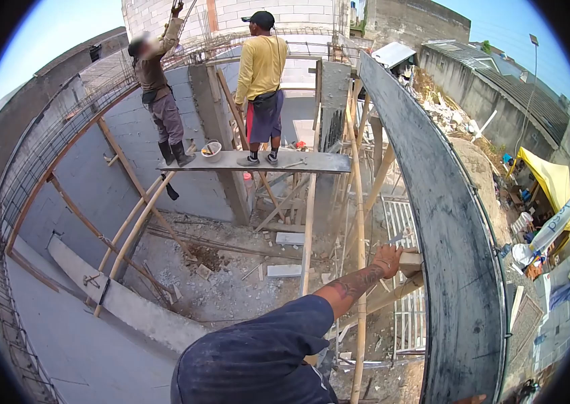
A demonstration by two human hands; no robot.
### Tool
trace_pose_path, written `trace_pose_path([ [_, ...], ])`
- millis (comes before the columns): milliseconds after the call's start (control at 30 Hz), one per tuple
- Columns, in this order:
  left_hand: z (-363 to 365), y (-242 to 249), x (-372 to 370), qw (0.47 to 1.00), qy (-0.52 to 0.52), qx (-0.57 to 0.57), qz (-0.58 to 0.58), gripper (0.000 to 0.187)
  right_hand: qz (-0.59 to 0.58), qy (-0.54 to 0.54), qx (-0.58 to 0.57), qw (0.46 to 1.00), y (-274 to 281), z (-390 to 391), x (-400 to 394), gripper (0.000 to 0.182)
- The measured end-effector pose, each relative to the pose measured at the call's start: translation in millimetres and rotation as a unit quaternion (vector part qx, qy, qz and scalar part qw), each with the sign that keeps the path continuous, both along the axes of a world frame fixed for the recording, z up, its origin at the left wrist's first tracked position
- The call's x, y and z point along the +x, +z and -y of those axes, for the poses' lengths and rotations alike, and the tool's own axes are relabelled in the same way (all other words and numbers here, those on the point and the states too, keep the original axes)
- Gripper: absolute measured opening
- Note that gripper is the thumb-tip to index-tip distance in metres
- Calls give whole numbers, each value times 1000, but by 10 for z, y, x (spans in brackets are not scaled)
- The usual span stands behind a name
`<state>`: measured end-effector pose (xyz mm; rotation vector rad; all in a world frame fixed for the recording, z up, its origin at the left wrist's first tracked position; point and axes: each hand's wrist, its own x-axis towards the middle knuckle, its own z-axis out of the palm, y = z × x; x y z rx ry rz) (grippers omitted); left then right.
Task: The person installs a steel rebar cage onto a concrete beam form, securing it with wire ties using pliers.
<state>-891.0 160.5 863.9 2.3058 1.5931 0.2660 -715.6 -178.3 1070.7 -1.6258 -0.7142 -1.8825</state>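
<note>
My left arm reaches out in a dark sleeve, and my left hand is closed at the end of a short wooden block. Some of its fingers are hidden. The block sits against the inner side of a long dark formwork board, which curves past me on the right. Just a sliver of my right hand shows at the bottom edge, against the board's lower part. Its grip is out of sight. A bamboo pole stands upright beside my left forearm.
Two people stand on a raised plank ahead, with a white bucket beside them. Bamboo and timber props rise from the rubble floor far below. A rebar cage tops the left wall. A yellow tarp hangs outside on the right.
</note>
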Motion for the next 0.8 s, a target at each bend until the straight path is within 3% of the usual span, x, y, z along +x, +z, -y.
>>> trace_pose_path([
  [800, 21, -28, -19, 1000, 4, 9, 21, 61, -7, -10, 21, 1000, -18, -27, 38, 47],
])
